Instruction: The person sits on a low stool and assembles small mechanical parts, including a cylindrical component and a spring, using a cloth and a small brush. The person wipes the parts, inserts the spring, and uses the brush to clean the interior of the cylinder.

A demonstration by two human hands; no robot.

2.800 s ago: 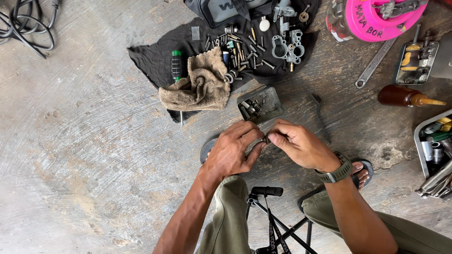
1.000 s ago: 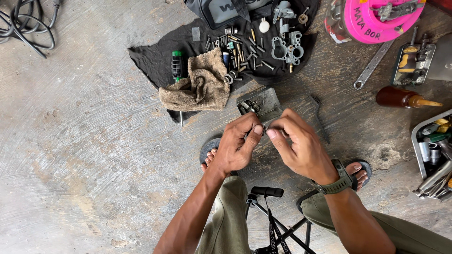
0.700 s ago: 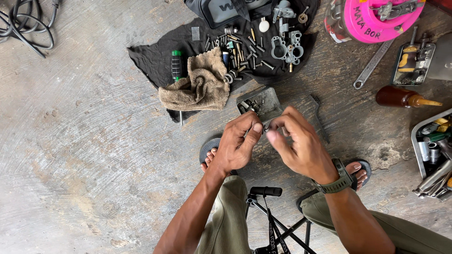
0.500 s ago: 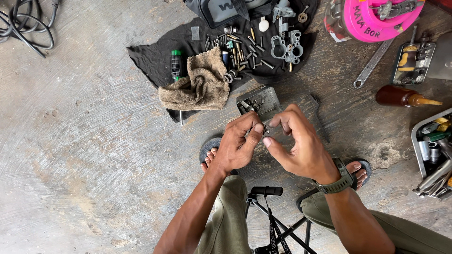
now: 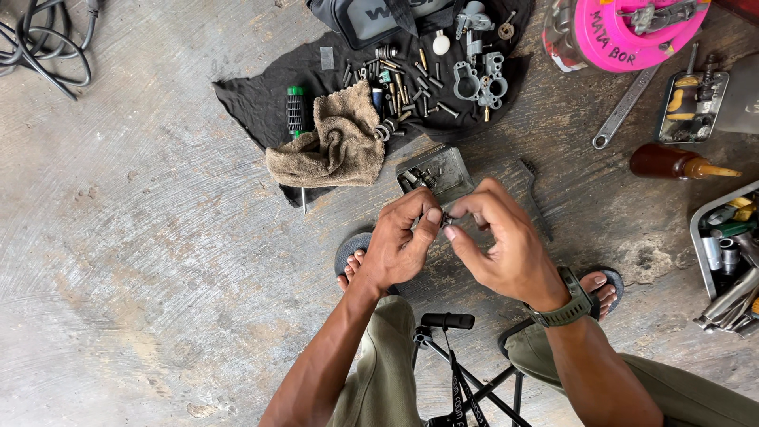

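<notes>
My left hand [image 5: 402, 247] and my right hand [image 5: 500, 245] meet in front of me, fingertips pinched together on a small dark metal part [image 5: 446, 220] that is mostly hidden by the fingers. Just beyond the fingertips a small rectangular metal tray [image 5: 452, 164] of screws rests on the concrete. My right wrist carries an olive watch [image 5: 568, 305]. Both hands hover above my knees and the black folding stool [image 5: 458, 364].
A black cloth [image 5: 261, 95] at the back carries several bolts, grey metal castings [image 5: 477, 77], a tan rag [image 5: 332, 147] and a green-handled screwdriver [image 5: 296, 112]. To the right lie a wrench [image 5: 626, 107], a brown bottle [image 5: 672, 163], a pink lid [image 5: 629, 32] and tool trays [image 5: 727, 245]. Cables [image 5: 39, 39] lie at far left.
Both hands rose slightly toward the tray and turned the small part between the fingertips; my right fingers have curled over it. Nothing else moved.
</notes>
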